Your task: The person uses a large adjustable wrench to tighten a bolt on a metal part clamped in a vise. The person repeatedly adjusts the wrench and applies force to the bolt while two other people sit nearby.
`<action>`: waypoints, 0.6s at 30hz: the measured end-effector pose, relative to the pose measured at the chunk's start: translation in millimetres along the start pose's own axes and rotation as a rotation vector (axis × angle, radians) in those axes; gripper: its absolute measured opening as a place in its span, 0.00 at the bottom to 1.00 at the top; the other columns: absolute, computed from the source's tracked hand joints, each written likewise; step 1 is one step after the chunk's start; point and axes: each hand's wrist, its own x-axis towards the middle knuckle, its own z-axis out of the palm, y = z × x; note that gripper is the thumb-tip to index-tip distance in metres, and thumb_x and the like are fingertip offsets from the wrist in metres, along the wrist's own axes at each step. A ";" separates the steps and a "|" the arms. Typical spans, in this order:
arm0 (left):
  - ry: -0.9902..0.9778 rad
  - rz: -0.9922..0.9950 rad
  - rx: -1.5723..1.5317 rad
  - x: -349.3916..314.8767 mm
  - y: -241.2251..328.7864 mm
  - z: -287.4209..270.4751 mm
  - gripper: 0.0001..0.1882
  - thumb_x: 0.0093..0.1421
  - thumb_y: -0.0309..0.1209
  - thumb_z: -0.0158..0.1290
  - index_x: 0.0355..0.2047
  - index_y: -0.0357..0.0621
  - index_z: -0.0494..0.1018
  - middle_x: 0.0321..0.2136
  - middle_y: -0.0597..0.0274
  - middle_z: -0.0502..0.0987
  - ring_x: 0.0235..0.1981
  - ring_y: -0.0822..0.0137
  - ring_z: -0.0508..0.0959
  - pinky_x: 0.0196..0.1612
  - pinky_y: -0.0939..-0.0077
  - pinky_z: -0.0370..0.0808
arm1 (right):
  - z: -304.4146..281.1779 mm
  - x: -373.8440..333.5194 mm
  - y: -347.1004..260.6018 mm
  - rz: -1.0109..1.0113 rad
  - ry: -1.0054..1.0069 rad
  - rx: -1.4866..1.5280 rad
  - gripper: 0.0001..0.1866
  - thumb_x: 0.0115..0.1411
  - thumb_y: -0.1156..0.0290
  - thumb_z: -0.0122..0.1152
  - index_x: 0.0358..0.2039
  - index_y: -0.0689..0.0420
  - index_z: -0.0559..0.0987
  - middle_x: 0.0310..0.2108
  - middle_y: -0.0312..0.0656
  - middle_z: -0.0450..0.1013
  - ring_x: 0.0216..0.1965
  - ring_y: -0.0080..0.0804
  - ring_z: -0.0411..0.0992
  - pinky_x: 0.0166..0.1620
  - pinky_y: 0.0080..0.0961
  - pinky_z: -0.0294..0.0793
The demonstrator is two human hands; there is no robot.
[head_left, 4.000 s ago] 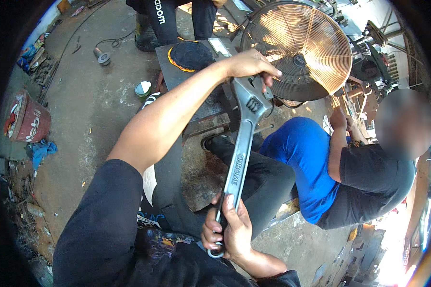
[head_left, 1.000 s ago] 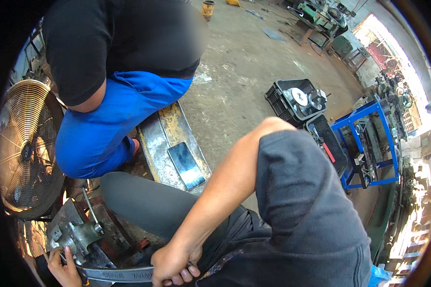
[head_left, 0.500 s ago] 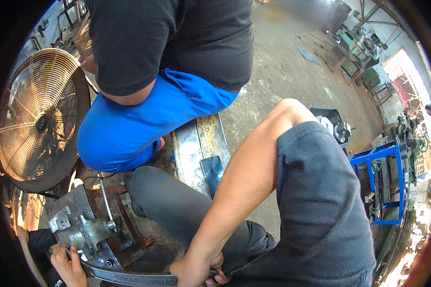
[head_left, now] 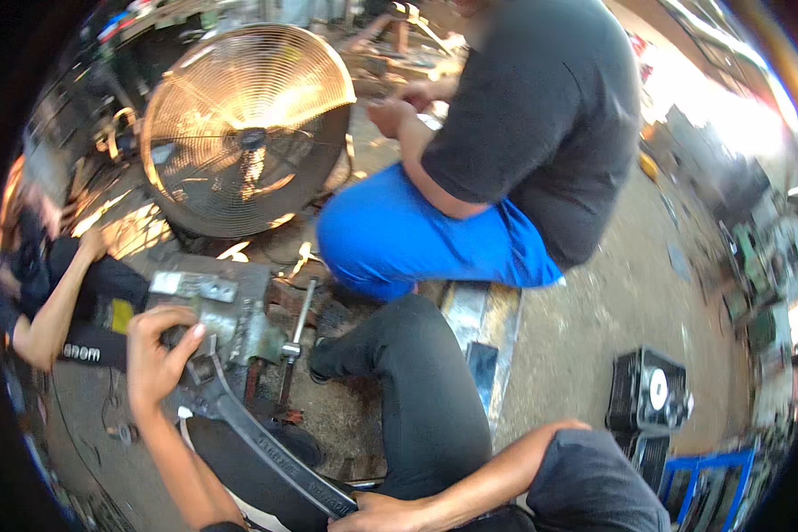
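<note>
My right hand (head_left: 379, 514), at the lower edge, is wrapped round the handle end of a long grey steel wrench (head_left: 270, 450). The wrench runs up and left from there, and its jaw end lies beside a metal bench vise (head_left: 262, 332). Close to that jaw end my left hand (head_left: 161, 359) is closed, fingers and thumb curled round something dark that I cannot make out. The vise has a long bar handle (head_left: 306, 306) sticking up and stands on a dark metal block (head_left: 255, 277).
A large round fan (head_left: 248, 133) stands beyond the vise. A person in blue trousers (head_left: 434, 235) sits ahead, near a bench (head_left: 505, 315) with a phone (head_left: 481, 368). At left another person's arm (head_left: 62, 306) reaches in. Black crates (head_left: 625, 390) and a blue frame (head_left: 709, 465) stand right.
The view has swung left, so the fan and vise appear further right. The wrench now shows more of its length. My left hand has lifted its fingers higher near the jaw end.
</note>
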 end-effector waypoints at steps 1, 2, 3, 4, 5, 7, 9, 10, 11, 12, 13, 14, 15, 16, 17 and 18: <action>-0.100 -0.106 -0.118 1.7 -5.3 -1.3 0.08 0.54 0.27 0.64 0.29 0.31 0.83 0.30 0.50 0.85 0.37 0.56 0.85 0.45 0.67 0.77 | -5.4 2.9 3.7 0.010 0.017 0.013 0.16 0.56 0.67 0.66 0.15 0.49 0.70 0.12 0.26 0.58 0.10 0.16 0.52 0.14 0.20 0.46; -0.098 -0.036 -0.239 2.4 -10.0 0.4 0.07 0.55 0.26 0.63 0.29 0.31 0.83 0.30 0.51 0.86 0.38 0.56 0.86 0.46 0.67 0.77 | -9.9 3.4 6.3 0.017 0.028 0.034 0.17 0.56 0.67 0.66 0.15 0.49 0.70 0.12 0.26 0.58 0.10 0.16 0.52 0.14 0.20 0.45; -0.088 0.043 -0.201 3.2 -15.7 0.9 0.07 0.55 0.25 0.63 0.27 0.31 0.83 0.28 0.51 0.85 0.39 0.57 0.86 0.46 0.67 0.78 | -11.8 3.2 7.7 0.017 0.040 0.064 0.17 0.57 0.68 0.66 0.15 0.48 0.69 0.12 0.26 0.57 0.10 0.16 0.51 0.14 0.20 0.45; -0.121 -0.011 -0.294 2.7 -19.8 1.3 0.07 0.54 0.25 0.63 0.25 0.31 0.82 0.28 0.51 0.85 0.39 0.57 0.86 0.46 0.66 0.78 | -13.2 -0.4 8.1 0.004 0.028 0.076 0.18 0.57 0.69 0.65 0.14 0.47 0.67 0.12 0.26 0.57 0.11 0.16 0.51 0.15 0.19 0.45; -0.163 -0.054 -0.360 2.5 -24.2 1.3 0.07 0.54 0.25 0.64 0.24 0.31 0.82 0.27 0.51 0.85 0.39 0.57 0.86 0.45 0.66 0.78 | -9.6 -2.6 7.8 -0.003 0.003 0.091 0.18 0.57 0.68 0.65 0.15 0.48 0.67 0.12 0.26 0.56 0.10 0.16 0.51 0.14 0.20 0.45; -0.172 -0.105 -0.349 0.4 -30.2 2.0 0.07 0.53 0.25 0.65 0.22 0.31 0.82 0.25 0.52 0.84 0.36 0.59 0.85 0.43 0.68 0.78 | 4.6 -6.8 7.7 -0.006 -0.045 0.138 0.17 0.57 0.68 0.65 0.15 0.48 0.68 0.11 0.26 0.56 0.10 0.17 0.52 0.14 0.20 0.45; -0.175 -0.096 -0.364 -0.6 -34.3 1.4 0.07 0.52 0.25 0.65 0.22 0.32 0.82 0.24 0.52 0.84 0.35 0.60 0.85 0.42 0.68 0.78 | 32.6 4.4 8.3 -0.118 -0.215 0.137 0.16 0.58 0.66 0.64 0.16 0.49 0.69 0.11 0.28 0.55 0.10 0.19 0.52 0.13 0.22 0.47; -0.203 -0.066 -0.358 0.3 -36.2 0.0 0.06 0.52 0.24 0.65 0.22 0.33 0.83 0.23 0.52 0.84 0.33 0.61 0.84 0.41 0.69 0.78 | 50.6 13.2 11.6 -0.127 -0.121 0.149 0.16 0.58 0.66 0.64 0.16 0.49 0.69 0.11 0.29 0.55 0.09 0.20 0.52 0.13 0.23 0.48; -0.264 -0.042 -0.440 0.7 -37.6 -0.3 0.06 0.52 0.24 0.65 0.22 0.34 0.83 0.23 0.53 0.83 0.33 0.61 0.84 0.41 0.68 0.79 | 73.7 26.4 20.9 -0.136 -0.044 0.178 0.16 0.58 0.66 0.64 0.16 0.49 0.69 0.11 0.29 0.56 0.09 0.20 0.53 0.12 0.24 0.48; -0.288 -0.034 -0.484 1.9 -38.0 -3.6 0.06 0.52 0.24 0.65 0.21 0.34 0.83 0.23 0.53 0.83 0.33 0.61 0.84 0.42 0.68 0.79 | 95.4 46.0 24.0 -0.159 0.010 0.184 0.16 0.58 0.65 0.64 0.17 0.49 0.69 0.10 0.30 0.56 0.09 0.21 0.53 0.12 0.25 0.49; -0.252 0.016 -0.529 5.4 -39.5 -7.5 0.06 0.52 0.24 0.64 0.21 0.35 0.83 0.23 0.53 0.83 0.32 0.61 0.83 0.42 0.67 0.79 | 116.2 70.1 26.1 -0.205 0.063 0.158 0.16 0.58 0.65 0.64 0.17 0.49 0.69 0.10 0.31 0.56 0.09 0.22 0.54 0.12 0.25 0.50; -0.286 0.034 -0.540 5.4 -40.0 -9.7 0.06 0.53 0.25 0.64 0.21 0.35 0.82 0.23 0.54 0.83 0.32 0.61 0.83 0.42 0.66 0.79 | 120.4 88.2 33.2 -0.175 -0.048 0.124 0.16 0.57 0.65 0.64 0.16 0.49 0.69 0.10 0.32 0.58 0.09 0.23 0.56 0.12 0.26 0.51; -0.274 0.092 -0.631 6.1 -42.8 -9.8 0.07 0.54 0.25 0.63 0.21 0.35 0.82 0.24 0.54 0.83 0.32 0.61 0.83 0.43 0.65 0.79 | 119.9 103.6 39.5 -0.126 -0.131 0.103 0.17 0.57 0.65 0.64 0.15 0.48 0.69 0.10 0.33 0.59 0.09 0.24 0.57 0.12 0.28 0.53; -0.296 0.076 -0.642 6.1 -45.5 -10.0 0.08 0.55 0.26 0.62 0.21 0.34 0.81 0.24 0.55 0.83 0.33 0.60 0.83 0.44 0.64 0.79 | 122.6 113.4 44.7 -0.114 -0.022 0.079 0.17 0.57 0.65 0.64 0.14 0.49 0.68 0.10 0.34 0.60 0.09 0.26 0.59 0.13 0.27 0.55; -0.310 0.041 -0.633 5.4 -48.9 -9.1 0.08 0.56 0.25 0.62 0.21 0.34 0.81 0.24 0.55 0.83 0.33 0.60 0.83 0.44 0.64 0.79 | 112.6 116.9 46.2 -0.146 0.015 0.070 0.17 0.56 0.65 0.64 0.14 0.50 0.68 0.10 0.34 0.60 0.09 0.25 0.59 0.14 0.27 0.55; -0.314 0.026 -0.626 4.8 -50.6 -7.9 0.08 0.56 0.25 0.62 0.21 0.34 0.81 0.24 0.55 0.82 0.33 0.60 0.83 0.44 0.64 0.79 | 98.5 112.7 45.4 -0.184 0.056 0.048 0.17 0.56 0.65 0.64 0.14 0.50 0.68 0.10 0.34 0.60 0.10 0.25 0.59 0.14 0.27 0.55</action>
